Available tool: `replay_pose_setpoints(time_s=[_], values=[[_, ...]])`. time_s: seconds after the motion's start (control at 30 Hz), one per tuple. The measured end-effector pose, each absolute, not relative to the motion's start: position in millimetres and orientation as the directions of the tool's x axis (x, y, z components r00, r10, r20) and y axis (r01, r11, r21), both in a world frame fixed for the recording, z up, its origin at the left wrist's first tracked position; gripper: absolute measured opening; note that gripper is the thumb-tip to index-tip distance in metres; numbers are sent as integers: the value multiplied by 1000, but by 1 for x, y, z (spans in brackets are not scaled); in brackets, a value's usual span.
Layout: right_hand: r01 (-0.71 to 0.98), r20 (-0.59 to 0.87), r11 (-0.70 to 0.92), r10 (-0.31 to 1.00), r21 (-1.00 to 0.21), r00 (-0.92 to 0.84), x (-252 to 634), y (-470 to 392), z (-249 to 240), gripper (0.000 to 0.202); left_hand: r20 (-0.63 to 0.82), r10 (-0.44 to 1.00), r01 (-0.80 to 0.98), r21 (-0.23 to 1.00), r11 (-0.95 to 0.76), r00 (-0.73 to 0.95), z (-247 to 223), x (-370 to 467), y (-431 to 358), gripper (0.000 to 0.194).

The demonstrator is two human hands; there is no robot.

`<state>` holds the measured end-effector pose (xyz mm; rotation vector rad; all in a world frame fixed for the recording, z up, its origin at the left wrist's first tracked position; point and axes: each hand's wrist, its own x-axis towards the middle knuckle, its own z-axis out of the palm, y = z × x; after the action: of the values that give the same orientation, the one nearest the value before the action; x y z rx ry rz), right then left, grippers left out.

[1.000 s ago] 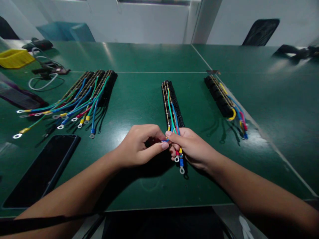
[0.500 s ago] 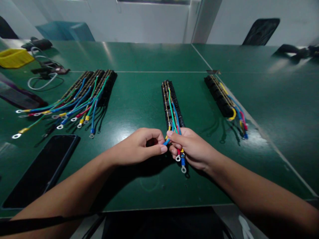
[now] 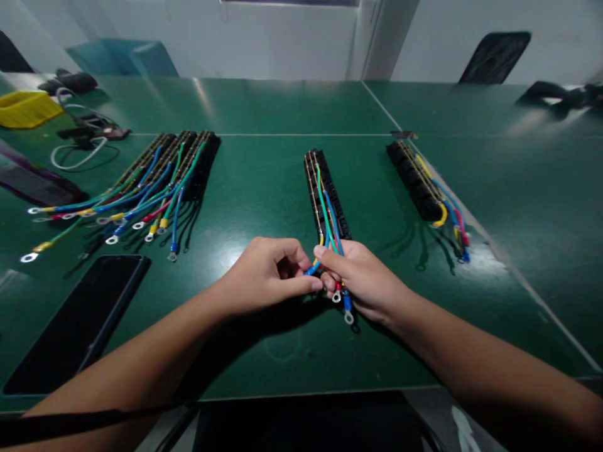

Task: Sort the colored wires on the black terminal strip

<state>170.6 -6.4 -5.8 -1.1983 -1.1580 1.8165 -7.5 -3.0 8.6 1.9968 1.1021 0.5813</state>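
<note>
A black terminal strip (image 3: 321,186) lies lengthwise in the middle of the green table (image 3: 264,107), with green, blue, red and yellow wires running off its near end. My right hand (image 3: 365,277) is closed around that wire bundle (image 3: 343,295), whose ring terminals hang out below my fingers. My left hand (image 3: 266,276) pinches the end of one blue wire (image 3: 311,269) beside the right thumb. Both hands touch at the fingertips.
Three wired terminal strips (image 3: 181,164) lie at the left with their coloured wires fanned toward me. Another wired strip (image 3: 414,179) lies at the right. A black phone (image 3: 78,320) rests at the near left. A yellow tray (image 3: 26,108) and white cable (image 3: 78,154) sit far left.
My left hand has shifted slightly right and closed tighter against my right hand, keeping its pinch on the blue wire. The strip and the bundle have stayed in place.
</note>
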Motion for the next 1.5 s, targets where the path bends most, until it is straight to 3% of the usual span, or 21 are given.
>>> replay_pose_setpoints(time_s=[0.27, 0.57, 0.73, 0.97, 1.33, 1.5], values=[[-7, -355, -382, 864, -924, -357, 171, -6, -7, 31, 113, 822, 580, 655, -484, 558, 9, -8, -1, 25], [17, -346, -366, 863, -931, -367, 172, -6, -6, 28, 159, 782, 577, 591, -564, 602, 10, -6, -2, 25], [3, -333, -359, 863, -933, -381, 172, -5, -7, 27, 112, 780, 561, 633, -533, 615, 11, -5, -2, 29], [17, -348, -368, 862, -930, -369, 172, -4, -8, 23, 2, 830, 533, 765, -361, 558, 4, -7, 0, 30], [-11, -336, -370, 856, -929, -393, 172, -4, -7, 28, 17, 816, 557, 723, -409, 578, 11, -4, -2, 31], [-7, -342, -373, 856, -928, -388, 172, -3, -8, 25, -17, 843, 527, 787, -320, 538, 5, -4, -1, 29]])
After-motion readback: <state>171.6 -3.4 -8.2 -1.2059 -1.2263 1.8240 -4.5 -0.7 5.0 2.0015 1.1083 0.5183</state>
